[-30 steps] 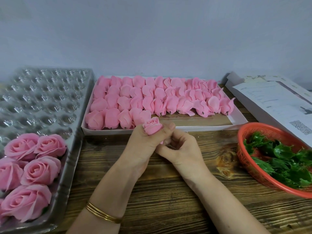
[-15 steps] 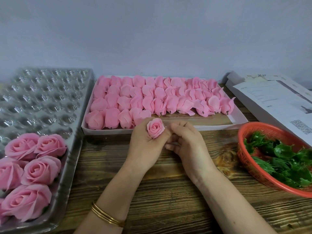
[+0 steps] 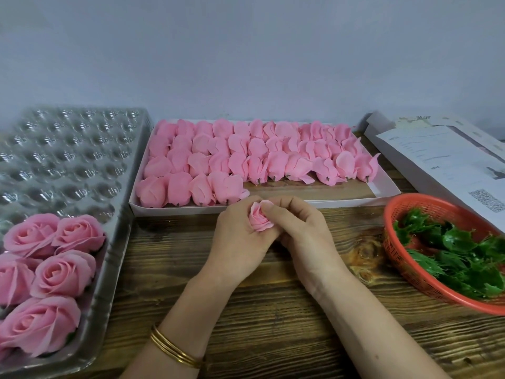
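While both hands meet over the near middle of the wooden table (image 3: pixel 259 324), a small pink rosebud (image 3: pixel 259 220) sits between them, held just clear of the boards and just near of the white tray (image 3: pixel 300 205). The left hand (image 3: pixel 236 239) grips the bud from the left and from below, its fingers curled round the base so that only the spiral of petals shows. The right hand (image 3: pixel 300 231) comes in from the right with curled fingers and pinches the bud's upper right edge, one fingertip lying on the outer petal. The two hands touch each other below the flower. On the left wrist are gold bangles (image 3: pixel 175 348). Rows of closed pink buds (image 3: pixel 246 157) fill the far part of the white tray, lying on their sides with short dark stubs pointing near; a bare strip runs along its near right part. At the left stands a clear plastic blister tray (image 3: pixel 68 160) of round cups, with open pink roses (image 3: pixel 54 255) filling its near end, touching one another. At the right edge an orange basket (image 3: pixel 396 258) holds green leaf pieces (image 3: pixel 459 255), well apart from the hands. Far right of it lie printed papers (image 3: pixel 442 151) on a flat white packet, one bearing a square code.
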`<action>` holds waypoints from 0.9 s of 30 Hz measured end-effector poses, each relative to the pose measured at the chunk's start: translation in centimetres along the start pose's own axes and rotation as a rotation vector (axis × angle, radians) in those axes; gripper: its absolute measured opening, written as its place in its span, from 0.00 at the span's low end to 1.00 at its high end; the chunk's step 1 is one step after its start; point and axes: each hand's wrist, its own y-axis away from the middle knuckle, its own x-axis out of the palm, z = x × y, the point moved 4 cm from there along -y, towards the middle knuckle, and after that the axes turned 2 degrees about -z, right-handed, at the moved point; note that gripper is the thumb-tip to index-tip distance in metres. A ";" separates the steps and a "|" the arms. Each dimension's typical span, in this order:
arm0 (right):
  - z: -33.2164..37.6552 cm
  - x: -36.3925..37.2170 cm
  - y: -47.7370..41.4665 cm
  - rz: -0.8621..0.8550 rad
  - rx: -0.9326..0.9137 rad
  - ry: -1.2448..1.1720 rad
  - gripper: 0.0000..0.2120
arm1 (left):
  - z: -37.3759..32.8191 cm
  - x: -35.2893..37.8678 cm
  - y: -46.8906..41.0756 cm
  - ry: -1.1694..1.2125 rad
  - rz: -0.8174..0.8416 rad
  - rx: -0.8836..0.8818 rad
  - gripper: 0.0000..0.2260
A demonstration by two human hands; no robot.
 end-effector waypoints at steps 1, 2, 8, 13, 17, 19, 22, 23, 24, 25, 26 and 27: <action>0.0 0.0 0.0 0.000 -0.002 -0.005 0.14 | 0.0 0.0 0.0 -0.005 -0.004 -0.001 0.04; 0.0 0.0 0.0 0.003 -0.004 -0.007 0.15 | 0.0 0.0 0.0 -0.008 -0.013 -0.002 0.04; 0.0 0.1 0.0 0.010 -0.018 0.017 0.12 | 0.2 0.0 0.3 -0.001 -0.052 0.010 0.04; 0.0 0.1 0.1 0.009 0.003 0.009 0.11 | -0.1 -0.2 0.5 -0.028 -0.107 -0.007 0.11; 0.2 0.1 0.1 -0.011 -0.003 0.017 0.13 | -0.1 -0.3 0.3 -0.019 -0.113 -0.020 0.16; 0.2 0.2 0.1 -0.011 -0.017 0.012 0.15 | 0.0 -0.2 0.1 0.028 -0.092 -0.053 0.11; 0.0 0.3 0.1 0.001 0.007 -0.073 0.15 | -0.2 -0.4 0.1 0.133 -0.111 -0.064 0.13; -0.1 0.3 0.0 0.004 0.013 -0.110 0.14 | -0.2 -0.4 0.1 0.159 -0.116 -0.062 0.13; -0.2 0.3 0.0 0.004 0.013 -0.138 0.14 | -0.2 -0.4 0.1 0.189 -0.127 -0.062 0.12; -0.2 0.3 0.0 0.008 0.010 -0.159 0.13 | -0.2 -0.5 0.1 0.222 -0.147 -0.069 0.10; -0.3 0.2 0.0 0.017 0.005 -0.162 0.10 | -0.1 -0.6 0.0 0.256 -0.171 -0.078 0.08; -0.4 0.3 -0.1 0.035 0.000 -0.158 0.08 | 0.0 -0.7 -0.1 0.286 -0.189 -0.082 0.06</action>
